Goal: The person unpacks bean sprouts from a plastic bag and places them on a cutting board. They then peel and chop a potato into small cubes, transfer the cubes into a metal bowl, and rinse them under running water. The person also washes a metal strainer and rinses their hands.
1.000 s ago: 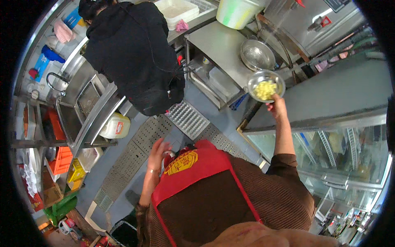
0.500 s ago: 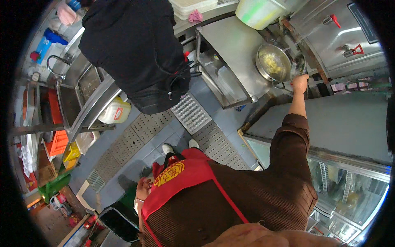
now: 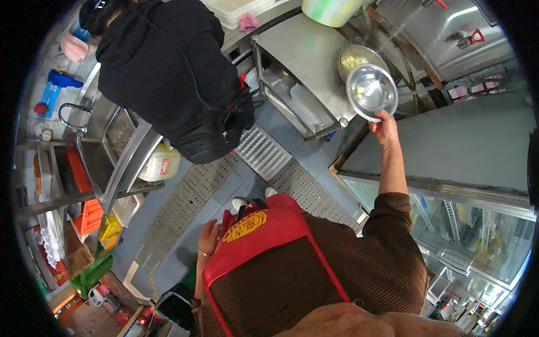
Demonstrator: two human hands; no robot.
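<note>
With my right hand (image 3: 385,128) I grip the near rim of a shiny metal bowl (image 3: 375,95). The bowl's inside shows, with a small yellow piece in it. It partly covers a metal pan (image 3: 375,55) at the right end of the steel worktop (image 3: 303,48); whether the two touch, I cannot tell. Pale yellow chunks (image 3: 353,59) lie inside the pan. Down by the left edge of my red apron (image 3: 255,238) is my left hand (image 3: 209,237), holding nothing that shows, its fingers loosely apart.
A person in black (image 3: 168,78) stands ahead on the left, between a steel sink (image 3: 92,149) and the worktop. A white bucket (image 3: 331,11) is at the worktop's back. On my right stands a grey-topped glass cabinet (image 3: 449,146). Perforated plates (image 3: 261,154) cover part of the floor.
My right hand has moved left and nearer, swinging the bowl in front of the pan so its inside shows. My left hand has risen slightly. The person in black has shifted left in view.
</note>
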